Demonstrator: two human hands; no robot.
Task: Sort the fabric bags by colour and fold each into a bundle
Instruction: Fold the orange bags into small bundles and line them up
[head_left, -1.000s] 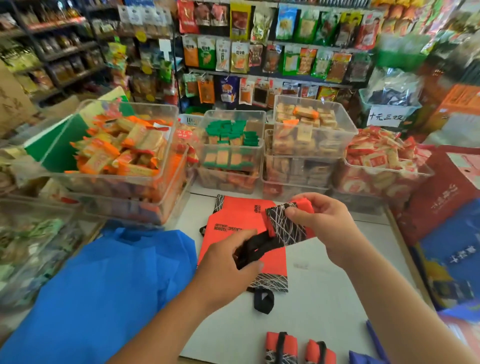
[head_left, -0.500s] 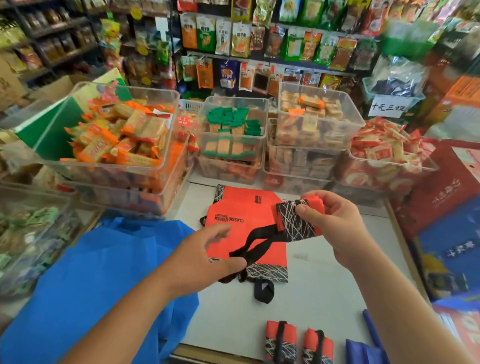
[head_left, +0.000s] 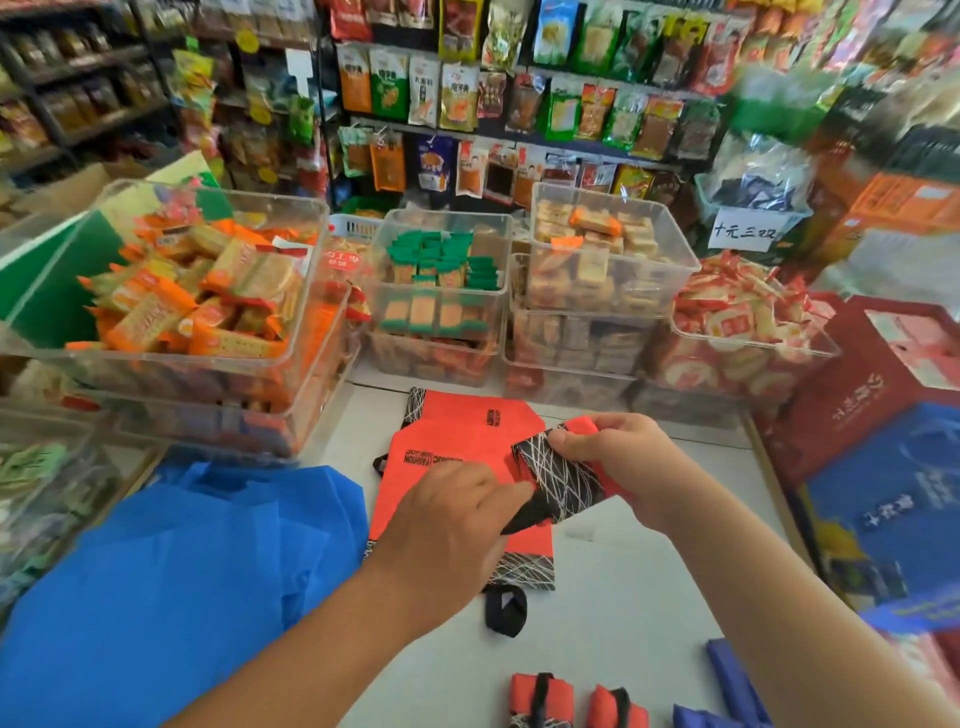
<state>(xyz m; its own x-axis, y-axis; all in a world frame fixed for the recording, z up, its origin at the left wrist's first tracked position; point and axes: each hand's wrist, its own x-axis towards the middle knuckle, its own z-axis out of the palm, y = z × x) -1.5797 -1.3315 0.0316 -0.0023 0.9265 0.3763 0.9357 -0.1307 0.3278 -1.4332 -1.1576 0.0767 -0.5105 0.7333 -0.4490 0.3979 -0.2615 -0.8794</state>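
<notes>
Grips folded red fabric bundle with black line-patterned panel in right hand; pinches its black strap with left hand, above flat red fabric bags on white table.

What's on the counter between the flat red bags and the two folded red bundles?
In the head view, one black handle loop lying beside the flat red bags, then bare white counter down to the folded red bundles.
</notes>
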